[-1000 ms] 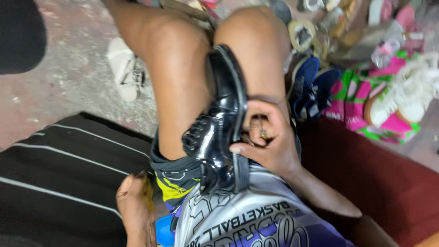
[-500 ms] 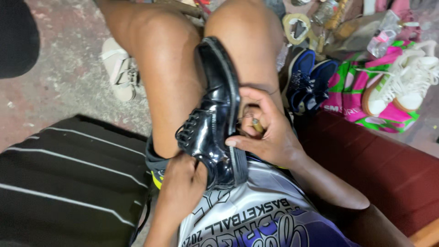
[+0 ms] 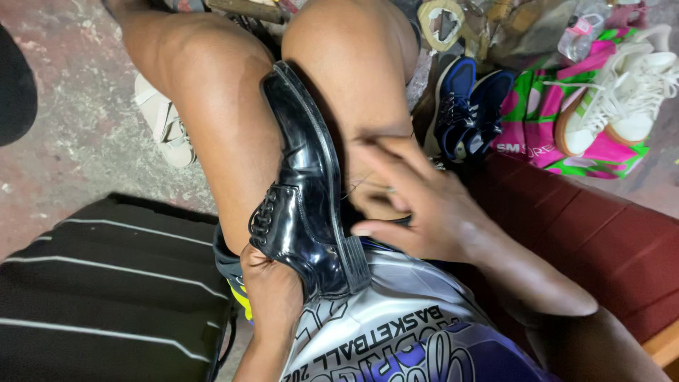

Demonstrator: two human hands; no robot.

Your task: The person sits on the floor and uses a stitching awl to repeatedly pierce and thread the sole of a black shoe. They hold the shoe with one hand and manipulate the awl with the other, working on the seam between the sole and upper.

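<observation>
Black dress shoe (image 3: 304, 191) is wedged btw the knees, sole to the right. Left hand (image 3: 272, 290) grips its heel from below; right hand (image 3: 417, 205), fingers loose, rests beside the sole, w/ blue sneakers (image 3: 470, 106) nearby.

The left hand (image 3: 272, 293) grips the heel end of the black dress shoe (image 3: 304, 205) from below, its fingertips hidden inside the opening. The right hand (image 3: 424, 205) is blurred; whether it pinches anything cannot be told. Beyond it, the white sneakers (image 3: 622, 92) are cut by the right edge, and the clutter at the top edge is too jumbled to name
</observation>
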